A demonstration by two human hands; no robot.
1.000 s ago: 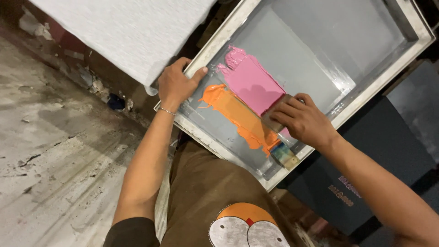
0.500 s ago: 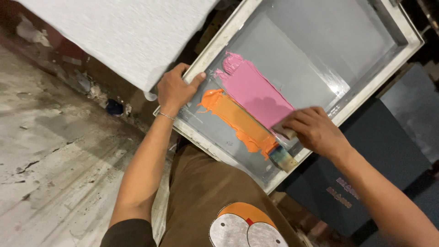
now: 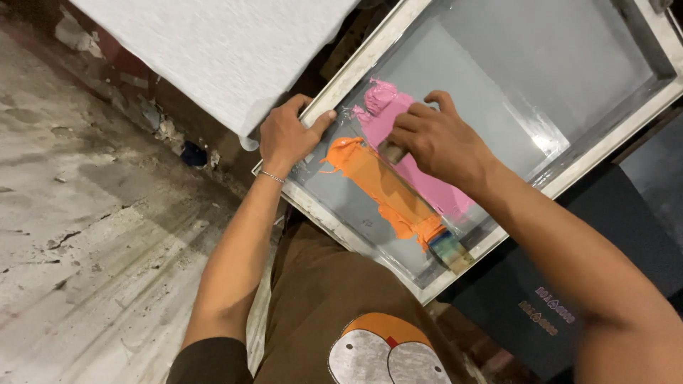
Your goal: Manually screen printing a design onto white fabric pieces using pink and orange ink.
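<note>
A screen-printing frame point(image 3: 370, 57) with a pale metal rim lies tilted across the view. On its grey mesh sit a pink ink patch point(image 3: 427, 185) and an orange ink band point(image 3: 377, 185). A squeegee point(image 3: 449, 247) lies along the orange ink, its stained end near the frame's lower rim. My left hand point(image 3: 286, 135) grips the frame's near corner, thumb on the rim. My right hand point(image 3: 437, 139) is closed on the upper part of the squeegee, over the pink ink.
A white textured board point(image 3: 213, 50) juts in at the top left, above a rough grey concrete floor point(image 3: 85, 227) with debris along a wall base. A dark garment point(image 3: 562, 299) with a small print lies under the frame at right.
My right hand has slid up along the squeegee from its lower end toward the frame's upper left. The left hand keeps its grip on the corner.
</note>
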